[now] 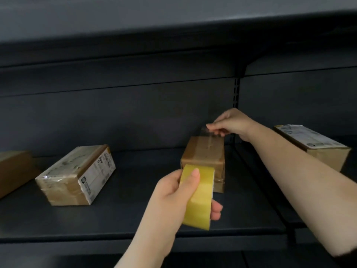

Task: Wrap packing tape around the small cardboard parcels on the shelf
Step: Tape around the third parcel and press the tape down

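Observation:
A small brown cardboard parcel (204,153) stands on the dark shelf (125,213) just right of centre. My left hand (173,198) grips a yellowish roll of packing tape (201,198) in front of the parcel's near end, thumb across the roll's outer face. My right hand (231,124) pinches the free end of a clear tape strip (209,134) above the parcel's far edge. The strip runs from the roll over the parcel's top.
A taped parcel with a white label (77,175) lies on the shelf at the left, with a plain brown box (13,169) at the far left edge. Another labelled parcel (316,146) sits in the right bay beyond a slotted upright (236,93). An upper shelf (173,35) overhangs.

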Tool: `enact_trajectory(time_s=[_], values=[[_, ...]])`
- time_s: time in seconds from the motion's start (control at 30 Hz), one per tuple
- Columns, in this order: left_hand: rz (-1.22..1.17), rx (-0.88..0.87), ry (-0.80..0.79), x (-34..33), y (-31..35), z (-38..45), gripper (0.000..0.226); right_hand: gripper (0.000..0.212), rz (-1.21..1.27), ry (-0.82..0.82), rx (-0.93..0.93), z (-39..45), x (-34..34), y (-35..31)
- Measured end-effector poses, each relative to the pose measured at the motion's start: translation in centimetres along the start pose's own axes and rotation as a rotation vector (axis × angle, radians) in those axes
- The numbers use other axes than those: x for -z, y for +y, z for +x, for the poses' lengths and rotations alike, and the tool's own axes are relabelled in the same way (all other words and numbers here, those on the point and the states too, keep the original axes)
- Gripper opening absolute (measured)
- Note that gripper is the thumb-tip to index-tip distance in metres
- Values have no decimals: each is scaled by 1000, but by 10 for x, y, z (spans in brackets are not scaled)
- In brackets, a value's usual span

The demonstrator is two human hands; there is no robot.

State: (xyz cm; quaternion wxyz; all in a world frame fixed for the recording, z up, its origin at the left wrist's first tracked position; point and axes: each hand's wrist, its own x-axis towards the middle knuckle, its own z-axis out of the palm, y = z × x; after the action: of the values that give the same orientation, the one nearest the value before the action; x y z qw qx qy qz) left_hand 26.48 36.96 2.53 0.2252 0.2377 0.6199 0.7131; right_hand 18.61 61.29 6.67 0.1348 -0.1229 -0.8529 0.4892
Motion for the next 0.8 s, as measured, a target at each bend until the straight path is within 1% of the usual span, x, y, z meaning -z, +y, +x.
enact_trajectory(time_s=[0.13, 0.23, 0.3, 0.43, 0.5, 0.6, 0.67, 0.8], values=[[9, 18, -37, -1, 7, 0, 29, 15, -17, 32, 21, 3, -4, 7], [32, 16, -25, -4, 8, 3, 21, 20, -29, 39, 27, 7, -4, 11], [37, 31, -24, -3, 9, 5, 15, 19, -40, 36, 31, 10, -3, 12], [26, 71, -83, 1, 12, 6, 12, 20, -80, 31, 31, 13, -5, 15], [-3, 89, -101, 4, 13, 8, 21, 21, -88, 67, 31, 15, -6, 16], [-31, 83, -58, 9, 12, 14, 40, 25, -72, 107, 35, 17, -4, 15], [-33, 84, -39, 7, 13, 15, 44, 28, -81, 112, 39, 18, -4, 16], [6, 80, -32, 3, 11, 16, 43, 30, -122, 115, 33, 19, -6, 20]])
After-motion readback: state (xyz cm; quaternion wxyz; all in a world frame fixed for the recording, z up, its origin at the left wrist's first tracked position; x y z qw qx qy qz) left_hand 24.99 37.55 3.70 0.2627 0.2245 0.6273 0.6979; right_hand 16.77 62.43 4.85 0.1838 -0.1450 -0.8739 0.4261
